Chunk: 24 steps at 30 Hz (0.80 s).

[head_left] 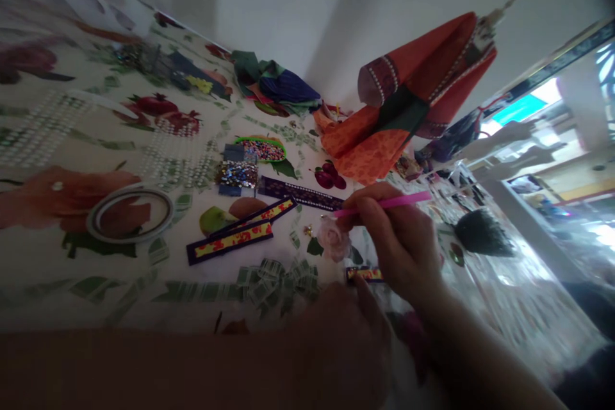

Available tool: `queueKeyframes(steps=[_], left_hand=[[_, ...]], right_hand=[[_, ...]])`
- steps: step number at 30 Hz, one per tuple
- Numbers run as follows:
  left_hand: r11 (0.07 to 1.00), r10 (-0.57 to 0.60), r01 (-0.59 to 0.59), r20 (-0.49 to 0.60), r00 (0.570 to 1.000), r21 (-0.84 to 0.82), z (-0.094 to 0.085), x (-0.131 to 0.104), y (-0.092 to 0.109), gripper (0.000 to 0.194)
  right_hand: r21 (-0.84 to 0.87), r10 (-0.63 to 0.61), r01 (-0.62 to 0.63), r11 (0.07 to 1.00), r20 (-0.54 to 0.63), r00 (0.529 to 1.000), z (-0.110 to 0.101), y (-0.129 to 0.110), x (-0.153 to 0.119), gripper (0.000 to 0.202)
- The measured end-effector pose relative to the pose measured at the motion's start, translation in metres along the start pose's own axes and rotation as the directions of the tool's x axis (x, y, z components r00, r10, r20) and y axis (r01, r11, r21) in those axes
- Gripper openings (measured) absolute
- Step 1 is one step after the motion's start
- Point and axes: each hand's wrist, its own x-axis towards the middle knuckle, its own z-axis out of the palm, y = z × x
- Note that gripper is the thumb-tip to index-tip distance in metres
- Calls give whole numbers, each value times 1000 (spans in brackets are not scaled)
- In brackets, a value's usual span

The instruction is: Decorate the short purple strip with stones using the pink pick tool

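Note:
My right hand (398, 243) pinches a slim pink stick (408, 199), held slanted over the table with its tip pointing left, near a printed rose on the cloth. Below it, my left hand (346, 327), dark and partly in shadow, has a fingertip on the left end of a short yellow-and-red strip (369, 275) with a dark border, holding it against the table. Part of that strip is hidden by my right hand. To the left lie two similar strips, one crossing behind the other; the nearer strip (230, 243) is fully visible.
A tape roll (129, 214) and sheets of pearl beads (175, 152) lie left. Behind the strips are a sequin piece (237, 174), a green-rimmed bead dish (262, 148) and a purple studded band (302, 192). An orange-red fabric figure (408, 96) stands by the wall.

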Motion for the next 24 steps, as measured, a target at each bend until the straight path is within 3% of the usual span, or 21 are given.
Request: queueKeyframes(steps=[5, 13, 18, 24], left_hand=[[983, -5, 40, -190, 982, 180, -6, -5, 2, 37], [971, 55, -20, -142, 988, 237, -9, -5, -5, 42], [968, -4, 46, -167, 986, 245, -12, -7, -5, 36], [975, 36, 11, -206, 978, 223, -3, -11, -6, 40]], right_hand=[[-37, 46, -45, 998, 29, 999, -29, -7, -25, 23], [-122, 53, -63, 990, -86, 995, -31, 20, -76, 21], [-121, 80, -86, 989, -48, 996, -33, 25, -83, 15], [-74, 109, -109, 991, 0, 994, -34, 25, -83, 12]])
